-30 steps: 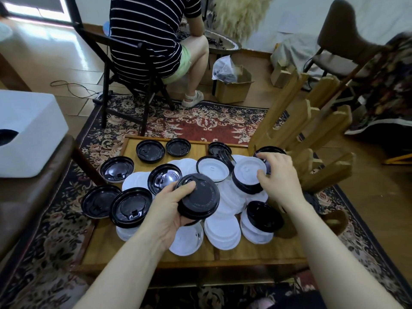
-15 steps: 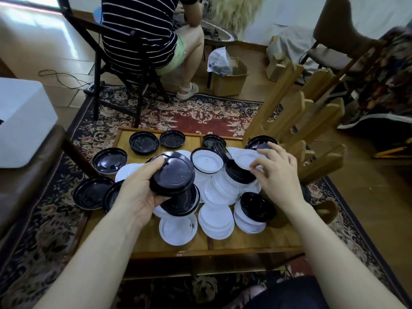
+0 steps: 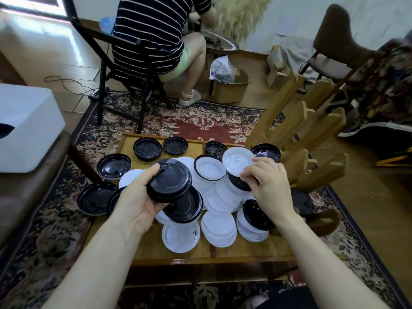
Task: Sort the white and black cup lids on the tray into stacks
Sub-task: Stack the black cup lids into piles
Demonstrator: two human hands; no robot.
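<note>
Black lid stack [image 3: 170, 182] in left hand [image 3: 136, 202] — white lid [image 3: 237, 161] in right hand [image 3: 268, 186].

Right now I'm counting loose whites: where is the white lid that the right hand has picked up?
Head view, right of centre: the white lid is pinched at its near edge by the right hand, above the lid pile.

Left hand [image 3: 136, 201] grips black lids [image 3: 170, 182], right hand [image 3: 270, 186] pinches white lid [image 3: 237, 161]
</note>
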